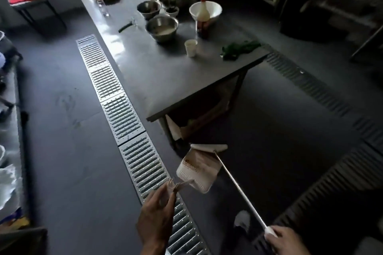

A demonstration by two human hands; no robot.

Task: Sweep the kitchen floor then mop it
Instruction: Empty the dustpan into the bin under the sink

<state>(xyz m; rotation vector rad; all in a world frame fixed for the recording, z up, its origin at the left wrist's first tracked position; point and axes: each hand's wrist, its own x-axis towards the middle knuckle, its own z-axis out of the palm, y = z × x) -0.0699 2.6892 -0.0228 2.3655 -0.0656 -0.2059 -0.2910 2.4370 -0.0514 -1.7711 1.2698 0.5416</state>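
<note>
My left hand [157,215] pinches the short handle of a pale dustpan [198,171], which hangs tilted just above the dark floor beside the table's near corner. My right hand [285,240] grips the end of a long white broom handle [240,189]. The broom's pale head [208,147] lies at the dustpan's far edge, close to the table leg. Brownish dirt shows inside the pan.
A steel drain grate [116,97] runs along the floor, passing under my left hand. A grey table [165,72] carries metal bowls, a sauce bottle, a cup, greens and watermelon. Another grate [310,87] crosses on the right. A white shoe [242,219] shows below the broom handle.
</note>
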